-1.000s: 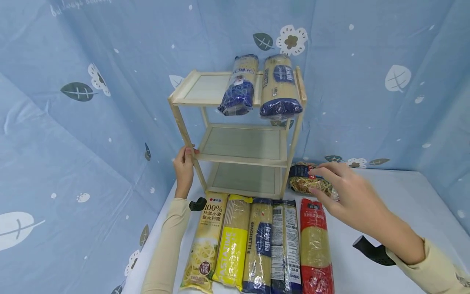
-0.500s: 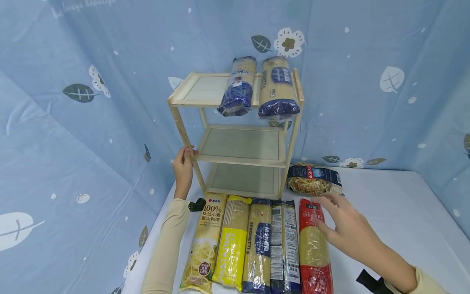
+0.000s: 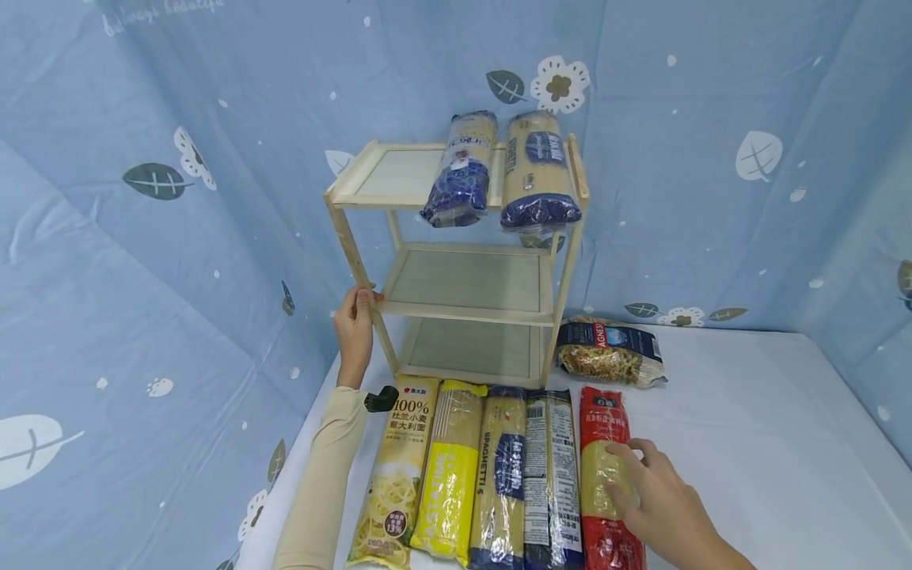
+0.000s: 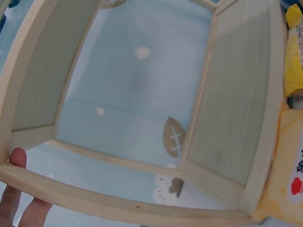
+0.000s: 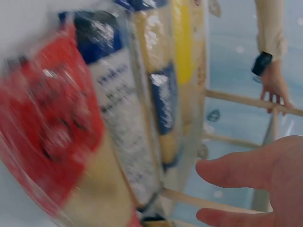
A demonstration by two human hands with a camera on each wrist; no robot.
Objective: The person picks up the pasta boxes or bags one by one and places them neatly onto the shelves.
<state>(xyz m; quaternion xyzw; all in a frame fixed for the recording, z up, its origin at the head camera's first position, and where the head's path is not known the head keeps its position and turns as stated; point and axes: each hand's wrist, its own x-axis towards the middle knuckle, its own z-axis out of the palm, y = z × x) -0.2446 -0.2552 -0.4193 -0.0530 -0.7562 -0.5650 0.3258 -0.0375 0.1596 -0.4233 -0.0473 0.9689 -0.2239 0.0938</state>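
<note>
My left hand (image 3: pixel 354 326) grips the left front post of a three-tier wooden shelf rack (image 3: pixel 463 314). In the left wrist view its fingertips (image 4: pixel 18 157) curl round the wooden post. My right hand (image 3: pixel 663 503) is over the middle of a red-ended spaghetti pack (image 3: pixel 603 417), thumb and fingers spread apart. The right wrist view, somewhat blurred, shows the right hand (image 5: pixel 279 177) with a gap between its fingers and the red spaghetti pack (image 5: pixel 57 109). Whether any finger touches the pack is hard to tell.
Left of the red pack lie a dark-blue-and-white pack (image 3: pixel 554 475), a blue-label spaghetti pack (image 3: pixel 499 507), a yellow pack (image 3: pixel 449 483) and a cream noodle pack (image 3: pixel 399 475). Two spaghetti packs (image 3: pixel 459 170) lie on the top tier. A pasta bag (image 3: pixel 609 352) lies right of the rack.
My right hand has moved down and toward me, from in front of the pasta bag to over the red spaghetti pack. My left hand has kept its grip on the rack.
</note>
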